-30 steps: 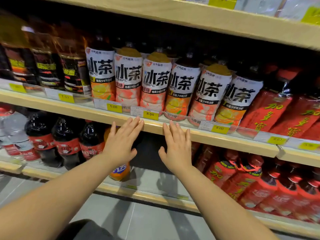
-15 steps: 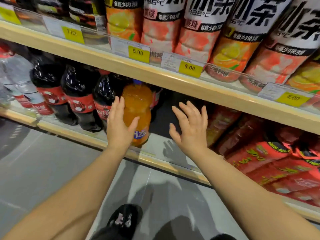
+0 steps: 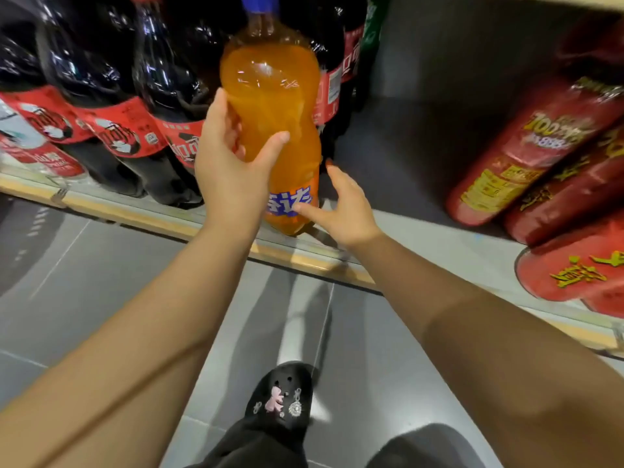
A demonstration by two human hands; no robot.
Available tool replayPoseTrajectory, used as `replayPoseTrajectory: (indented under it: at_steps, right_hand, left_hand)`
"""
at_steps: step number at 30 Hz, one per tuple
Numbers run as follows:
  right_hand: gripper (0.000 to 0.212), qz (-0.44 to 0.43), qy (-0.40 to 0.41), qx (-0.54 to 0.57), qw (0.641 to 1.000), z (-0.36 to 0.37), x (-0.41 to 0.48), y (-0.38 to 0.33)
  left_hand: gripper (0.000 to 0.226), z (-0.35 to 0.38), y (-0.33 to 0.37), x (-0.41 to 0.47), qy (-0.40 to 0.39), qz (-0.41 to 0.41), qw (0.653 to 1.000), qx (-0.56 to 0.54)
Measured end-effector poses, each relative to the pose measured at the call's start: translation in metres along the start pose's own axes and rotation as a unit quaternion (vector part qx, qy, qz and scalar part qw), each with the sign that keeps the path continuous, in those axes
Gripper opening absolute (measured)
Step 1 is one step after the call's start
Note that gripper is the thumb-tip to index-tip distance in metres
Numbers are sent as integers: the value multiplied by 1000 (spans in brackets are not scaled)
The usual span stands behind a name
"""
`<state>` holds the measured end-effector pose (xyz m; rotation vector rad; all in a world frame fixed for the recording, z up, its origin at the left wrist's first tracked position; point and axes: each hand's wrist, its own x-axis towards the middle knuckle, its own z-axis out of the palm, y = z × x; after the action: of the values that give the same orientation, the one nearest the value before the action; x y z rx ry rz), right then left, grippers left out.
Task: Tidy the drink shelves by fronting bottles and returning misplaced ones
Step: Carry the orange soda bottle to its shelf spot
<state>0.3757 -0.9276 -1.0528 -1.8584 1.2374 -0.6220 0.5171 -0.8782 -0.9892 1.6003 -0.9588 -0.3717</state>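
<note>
On the left we see dark cola bottles [image 3: 111, 96] with red labels. They stand close together on the low shelf [image 3: 135, 216].

Next comes our left hand [image 3: 229, 170]. It grips the orange bottle [image 3: 273, 96] round its thin middle, with the fingers on the left side and the thumb on the front. The orange bottle stands up tall, cap at the top, right at the front edge of the shelf. It is just beside the last cola bottle. It looks like the odd one here, so we think it must go back to its own place.

Our right hand [image 3: 344, 207] is lower down and to the right. Its fingers are loose and spread, and its thumb touches the blue label near the bottom. It does not hold the bottle yet.

The left hand has the bottle, so we think the lift starts there, with the right hand helping from below. The bottle is tall, so it should come out toward us over the front edge.

Further right is bare grey shelf floor, then red bottles [image 3: 526, 150] leaning over, well apart from our hands.
</note>
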Motion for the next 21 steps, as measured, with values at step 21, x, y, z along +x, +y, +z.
replayPoseTrajectory:
  at_steps: [21]
  right_hand:
    - [86,27,60,26,997,12,-12,1]
  left_hand:
    - [88,5,-4,-10,-101,-82,991,-34]
